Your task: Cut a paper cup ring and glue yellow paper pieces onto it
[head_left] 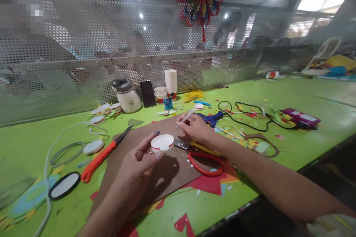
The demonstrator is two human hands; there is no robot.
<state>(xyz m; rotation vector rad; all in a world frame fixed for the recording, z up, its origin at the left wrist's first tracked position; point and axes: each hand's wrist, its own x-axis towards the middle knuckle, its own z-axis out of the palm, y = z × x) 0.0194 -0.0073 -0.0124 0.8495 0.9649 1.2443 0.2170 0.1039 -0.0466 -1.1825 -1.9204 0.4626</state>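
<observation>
In my left hand (141,161) is a shallow white cup bottom (162,142) with a red edge, its round white face tilted toward me, pinched between thumb and fingers. My right hand (194,127) is closed around a slim whitish pen-like stick (189,114), held slanted to the right of the cup bottom and apart from it. Below both hands lies a brown board (130,177). On it, beneath my right wrist, rest scissors (205,163) with red and yellow handles. An orange-handled knife (101,159) lies at the board's left edge.
Behind the board stand a white jug (129,100), a phone (148,93), stacked paper cups (170,81) and a small blue pot (168,103). A blue glue gun (213,118) and its black cord (250,127) lie right. Paper scraps (185,224) litter the green table (300,96).
</observation>
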